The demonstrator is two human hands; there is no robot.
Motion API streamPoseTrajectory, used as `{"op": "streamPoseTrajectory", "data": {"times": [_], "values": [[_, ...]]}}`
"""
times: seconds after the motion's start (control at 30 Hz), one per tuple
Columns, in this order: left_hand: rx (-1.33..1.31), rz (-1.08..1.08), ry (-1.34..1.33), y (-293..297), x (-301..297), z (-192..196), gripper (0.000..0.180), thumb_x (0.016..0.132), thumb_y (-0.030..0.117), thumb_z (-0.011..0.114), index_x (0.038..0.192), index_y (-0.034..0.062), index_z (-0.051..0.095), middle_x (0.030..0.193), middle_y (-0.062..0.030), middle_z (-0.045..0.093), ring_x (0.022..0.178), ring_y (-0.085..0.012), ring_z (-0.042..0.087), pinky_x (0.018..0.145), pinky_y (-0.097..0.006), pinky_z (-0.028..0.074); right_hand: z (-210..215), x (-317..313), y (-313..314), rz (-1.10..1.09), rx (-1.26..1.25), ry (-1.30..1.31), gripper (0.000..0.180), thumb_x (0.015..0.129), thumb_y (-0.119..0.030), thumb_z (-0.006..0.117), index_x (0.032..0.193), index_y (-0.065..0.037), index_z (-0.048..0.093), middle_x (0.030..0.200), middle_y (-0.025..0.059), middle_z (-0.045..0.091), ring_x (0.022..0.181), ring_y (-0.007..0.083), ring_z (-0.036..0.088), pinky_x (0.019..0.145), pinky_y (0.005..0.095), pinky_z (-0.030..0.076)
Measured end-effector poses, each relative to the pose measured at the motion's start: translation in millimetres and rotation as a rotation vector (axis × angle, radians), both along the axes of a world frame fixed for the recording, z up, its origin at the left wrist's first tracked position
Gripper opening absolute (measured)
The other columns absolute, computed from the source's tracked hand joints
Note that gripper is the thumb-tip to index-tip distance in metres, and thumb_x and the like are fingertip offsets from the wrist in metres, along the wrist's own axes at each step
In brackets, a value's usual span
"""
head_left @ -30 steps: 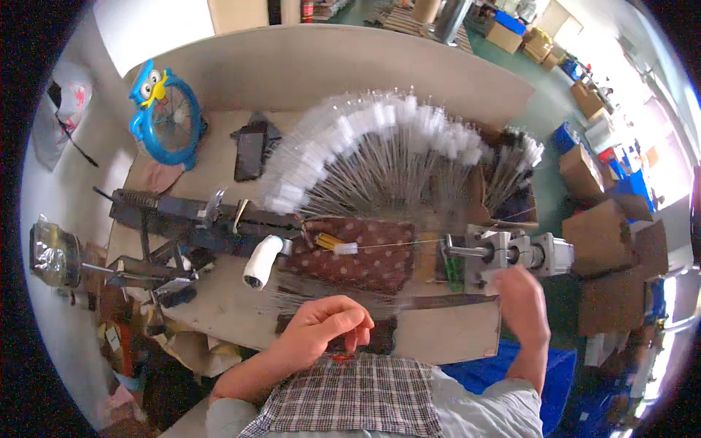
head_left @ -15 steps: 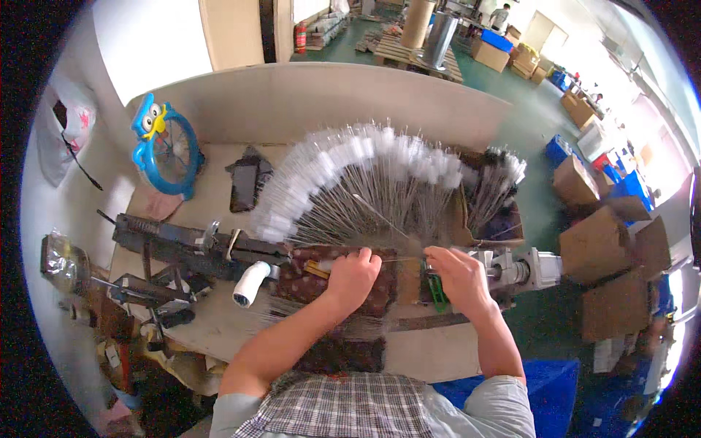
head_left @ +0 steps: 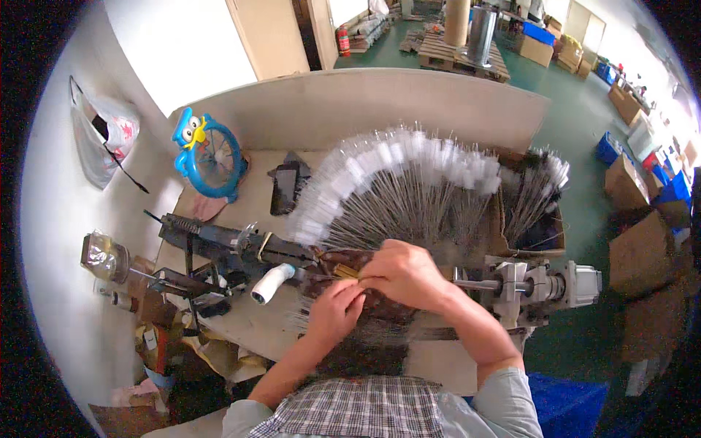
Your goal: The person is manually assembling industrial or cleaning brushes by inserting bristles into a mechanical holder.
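We see the left hand (head_left: pixel 334 310) and the right hand (head_left: pixel 404 274) meeting at the table centre, fingers pressed together on a small yellowish piece (head_left: pixel 346 271) pinched between them, just below the fan of white-tipped wire rods (head_left: pixel 398 190). The motor unit (head_left: pixel 544 286) lies to the right of the right hand. The blue fan (head_left: pixel 210 157) stands well apart on the left of the table (head_left: pixel 255 197).

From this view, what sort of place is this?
Likely a small factory workshop: a workbench with a fan of thin wire rods, a motor-driven machine, and cardboard boxes and pallets on a green floor.
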State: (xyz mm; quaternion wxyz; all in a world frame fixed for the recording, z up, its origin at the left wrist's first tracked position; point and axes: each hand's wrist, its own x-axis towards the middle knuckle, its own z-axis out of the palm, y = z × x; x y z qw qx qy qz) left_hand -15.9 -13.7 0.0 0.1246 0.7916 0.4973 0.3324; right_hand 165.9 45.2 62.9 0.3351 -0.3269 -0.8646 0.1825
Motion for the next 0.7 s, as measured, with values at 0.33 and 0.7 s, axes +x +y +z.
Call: {"op": "streamPoseTrajectory", "data": {"times": [0.33, 0.7], "values": [[-0.798, 0.349, -1.223, -22, -72, -10, 0.036, 0.091, 0.033, 0.054, 0.091, -0.0015, 0.064, 0.083, -0.0082, 0.064, 0.068, -0.0171, 0.061, 0.064, -0.029, 0.05, -28, -77, 19, -0.139, 0.04, -0.058, 0.008, 0.071, -0.018, 0.065, 0.075, -0.011, 0.067, 0.072, 0.0015, 0.062, 0.076, 0.0227, 0.057, 0.068, 0.0352, 0.048], [-0.676, 0.278, -0.519, 8, -61, -32, 0.046, 0.071, 0.048, 0.069, 0.064, 0.0023, 0.067, 0.057, -0.0053, 0.061, 0.057, -0.0118, 0.058, 0.056, -0.029, 0.045, -21, -80, 19, -0.16, 0.043, -0.188, 0.008, 0.07, -0.018, 0.064, 0.07, -0.01, 0.065, 0.071, 0.0023, 0.061, 0.073, 0.024, 0.056, 0.065, 0.0365, 0.047]]}}
